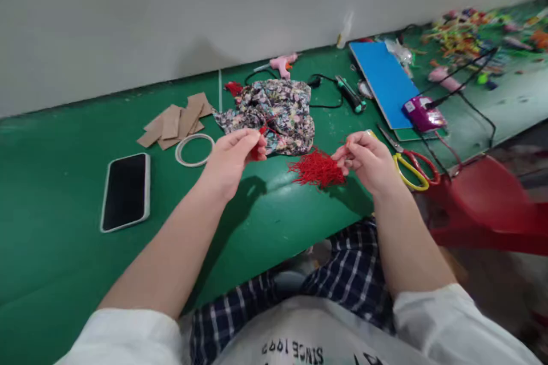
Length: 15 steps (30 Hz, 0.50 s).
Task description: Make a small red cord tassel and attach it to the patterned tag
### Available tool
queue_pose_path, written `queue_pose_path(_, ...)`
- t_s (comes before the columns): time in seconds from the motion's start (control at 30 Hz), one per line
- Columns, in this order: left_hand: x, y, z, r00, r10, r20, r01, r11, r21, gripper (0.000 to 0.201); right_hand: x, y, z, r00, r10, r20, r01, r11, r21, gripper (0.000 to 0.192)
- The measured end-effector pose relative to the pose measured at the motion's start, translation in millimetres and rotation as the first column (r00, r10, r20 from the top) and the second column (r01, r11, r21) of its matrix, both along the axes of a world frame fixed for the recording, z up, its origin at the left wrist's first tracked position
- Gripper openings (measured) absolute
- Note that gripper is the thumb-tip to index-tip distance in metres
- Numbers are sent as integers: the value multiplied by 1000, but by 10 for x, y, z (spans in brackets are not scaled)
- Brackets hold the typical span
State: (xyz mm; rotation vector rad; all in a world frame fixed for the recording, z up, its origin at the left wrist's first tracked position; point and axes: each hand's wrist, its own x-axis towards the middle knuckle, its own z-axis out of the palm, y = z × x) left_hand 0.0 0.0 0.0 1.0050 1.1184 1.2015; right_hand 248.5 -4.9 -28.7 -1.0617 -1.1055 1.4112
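My left hand [235, 159] is closed in a pinch on a small red cord piece [262, 130], just in front of a floral-patterned cloth [289, 105]. Most of that red piece is hidden by the fingers. My right hand [363, 159] is pinched too, with thumb and forefinger together; what sits between the tips is too small to make out. Right beside its lower fingers is a bushy bundle of red threads [319, 168], low over the green table. Whether those fingers grip the bundle, I cannot tell.
Yellow-and-red-handled scissors [413, 168] lie right of my right hand. A tape ring [194, 150], brown cardboard pieces [177, 120] and a phone [126, 192] lie left. Behind are a pink glue gun [282, 64], a green-black tool [351, 94], a blue board [381, 82] and a purple device [423, 113] with cables.
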Motion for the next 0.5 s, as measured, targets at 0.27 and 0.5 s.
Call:
queue_pose_path(0.27,18,-24,-8,998,-63,-11,63,998,12,15,54,62,63,992,-66,-111,67,998,10,12)
queue_pose_path(0.5,82,-46,-118,993,-91,-81,91,996,-3,17,-66,-20,63,988,-15,156,-8,989,146,12)
